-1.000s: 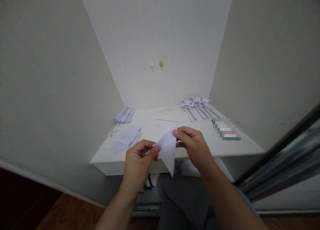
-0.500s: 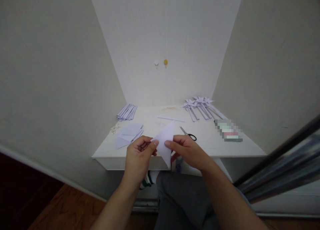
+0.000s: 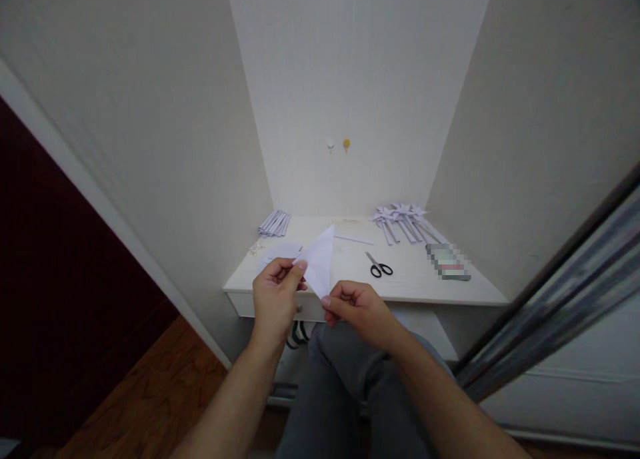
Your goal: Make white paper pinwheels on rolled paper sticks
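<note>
A white paper triangle point(image 3: 319, 262), folded, is held up in front of the white desk point(image 3: 415, 282). My left hand point(image 3: 274, 298) pinches its left corner between thumb and forefinger. My right hand point(image 3: 357, 308) pinches its lower tip, fingers curled. Both hands hover above my lap, just short of the desk's front edge.
Black scissors point(image 3: 379, 266) lie on the desk. A bundle of folded paper strips point(image 3: 275, 223) sits at the back left, paper pinwheels on sticks point(image 3: 404, 219) at the back right, flat paper sheets point(image 3: 283, 251) behind my left hand. A blurred-out box point(image 3: 449, 262) is at right. Walls close in on both sides.
The right hand slid from the triangle's top corner down to its lower tip. The camera view pulled back and swung, so the desk looks smaller and the scissors show.
</note>
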`<state>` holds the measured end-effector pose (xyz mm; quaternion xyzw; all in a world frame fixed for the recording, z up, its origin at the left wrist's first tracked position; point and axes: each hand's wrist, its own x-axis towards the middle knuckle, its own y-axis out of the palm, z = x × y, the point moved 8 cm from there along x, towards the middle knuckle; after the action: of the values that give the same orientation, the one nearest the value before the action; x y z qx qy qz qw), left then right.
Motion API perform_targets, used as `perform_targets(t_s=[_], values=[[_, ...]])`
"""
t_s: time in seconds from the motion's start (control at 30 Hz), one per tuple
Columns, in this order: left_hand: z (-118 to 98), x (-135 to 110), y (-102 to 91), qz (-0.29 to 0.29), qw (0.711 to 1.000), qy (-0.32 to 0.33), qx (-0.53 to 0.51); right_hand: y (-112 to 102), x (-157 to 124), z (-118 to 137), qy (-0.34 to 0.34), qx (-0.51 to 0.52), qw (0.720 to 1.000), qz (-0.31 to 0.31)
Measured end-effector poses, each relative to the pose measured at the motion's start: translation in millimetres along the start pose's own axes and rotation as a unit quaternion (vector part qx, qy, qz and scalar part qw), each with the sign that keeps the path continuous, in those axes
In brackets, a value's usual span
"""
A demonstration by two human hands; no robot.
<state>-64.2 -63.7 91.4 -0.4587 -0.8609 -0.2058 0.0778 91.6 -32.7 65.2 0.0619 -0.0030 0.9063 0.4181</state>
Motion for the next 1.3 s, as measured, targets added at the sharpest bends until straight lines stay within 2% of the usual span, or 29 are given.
perform_targets(t_s=[0.13, 0.27, 0.37, 0.57, 0.7, 0.9, 1.1, 1.3], values=[[-15, -24, -10.6, 0.028, 0.999, -0.014, 0.010, 14, -14, 10, -0.005, -0.014, 1.000, 0.019], [-34, -49, -12.4, 0.075, 0.995, -0.024, 0.052, 10, -24, 31, -0.052, 0.012, 0.998, -0.029], [-48, -65, -14.2, 0.083, 0.994, -0.022, 0.061, 10, -35, 40, -0.050, 0.017, 0.998, -0.041], [-50, -78, -14.0, 0.118, 0.990, -0.059, 0.041, 14, -51, 51, -0.051, 0.008, 0.997, -0.059], [-45, -68, -13.4, 0.122, 0.990, -0.073, 0.018, 11, -43, 58, -0.048, -0.011, 0.997, -0.054], [-31, -39, 2.7, 0.158, 0.982, -0.100, -0.003, -12, -24, 72, -0.061, -0.028, 0.993, -0.095], [-10, -17, 15.6, 0.181, 0.975, -0.129, -0.008, -26, -7, 63, -0.042, -0.049, 0.993, -0.097], [10, -1, 8.9, 0.149, 0.977, -0.152, -0.026, -35, 25, 57, -0.074, -0.078, 0.991, -0.083]])
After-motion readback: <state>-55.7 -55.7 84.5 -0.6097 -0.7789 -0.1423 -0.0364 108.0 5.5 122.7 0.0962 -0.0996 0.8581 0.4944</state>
